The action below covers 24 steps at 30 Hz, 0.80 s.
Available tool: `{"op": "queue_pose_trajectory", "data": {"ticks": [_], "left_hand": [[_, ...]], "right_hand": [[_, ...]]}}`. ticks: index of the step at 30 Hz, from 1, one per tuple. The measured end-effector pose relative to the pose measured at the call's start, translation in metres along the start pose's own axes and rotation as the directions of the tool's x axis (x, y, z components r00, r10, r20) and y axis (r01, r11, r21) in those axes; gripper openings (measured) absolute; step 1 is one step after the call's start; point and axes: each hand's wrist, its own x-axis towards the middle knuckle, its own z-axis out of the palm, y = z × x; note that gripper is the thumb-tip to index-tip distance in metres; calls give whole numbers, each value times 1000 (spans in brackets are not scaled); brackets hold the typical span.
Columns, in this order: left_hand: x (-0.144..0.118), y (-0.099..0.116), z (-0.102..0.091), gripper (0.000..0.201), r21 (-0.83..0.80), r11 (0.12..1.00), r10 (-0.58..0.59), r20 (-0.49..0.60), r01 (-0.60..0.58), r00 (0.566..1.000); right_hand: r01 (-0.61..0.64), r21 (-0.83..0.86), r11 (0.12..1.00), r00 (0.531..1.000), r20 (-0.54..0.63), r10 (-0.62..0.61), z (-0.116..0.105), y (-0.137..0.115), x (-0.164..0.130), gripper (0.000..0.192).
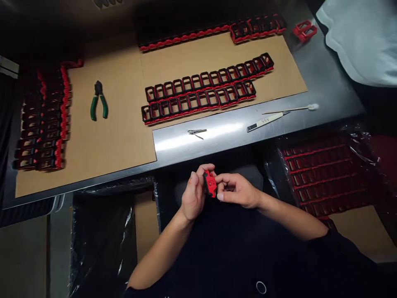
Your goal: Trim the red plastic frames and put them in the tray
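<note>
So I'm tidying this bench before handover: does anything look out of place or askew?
Mostly orderly. One loose red part lies alone on the bare metal table, tilted, beyond the cardboard sheet where the framed parts sit in neat rows. Both hands hold a single red piece below the table edge.

Bare forearms, short dark sleeves, dark clothing.

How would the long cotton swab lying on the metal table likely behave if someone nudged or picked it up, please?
The cotton swab looks thin and slender, so probably very light and slightly bendy. Its round stick may roll on the smooth metal table. The fluffy tip would likely compress easily.
</note>
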Motion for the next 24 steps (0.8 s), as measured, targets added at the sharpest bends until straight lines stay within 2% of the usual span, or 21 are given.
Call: {"op": "queue_pose_trajectory", "data": {"ticks": [3,7,12,15,17,20,24], "left_hand": [[-1,-2,0,68,17,999,-31,13,31,999],[-5,-5,-4,69,18,999,-46,28,45,999],[-11,-6,-9,68,28,999,-30,74,28,997],[-14,-6,-14,71,0,999,-33,103,33,994],[-16,-6,-19,70,2,1000,-29,74,29,997],[-21,-5,-27,60,113,994,0,8,-1,1000],[-30,-1,-33,48,336,942,-15,29,5,999]], "right_hand": [[-36,122,992,999,21,34,-1,-2,0,34],[-150,264,953,988,-7,157,1,-3,3,39],[-237,281,930,967,-23,253,6,-4,5,42],[-249,270,930,962,-41,270,7,-8,5,41],[-234,254,939,964,-63,257,7,-11,3,40],[-187,222,957,972,-99,213,8,-15,-1,36],[-167,216,962,973,-123,196,8,-14,-4,36]]}}
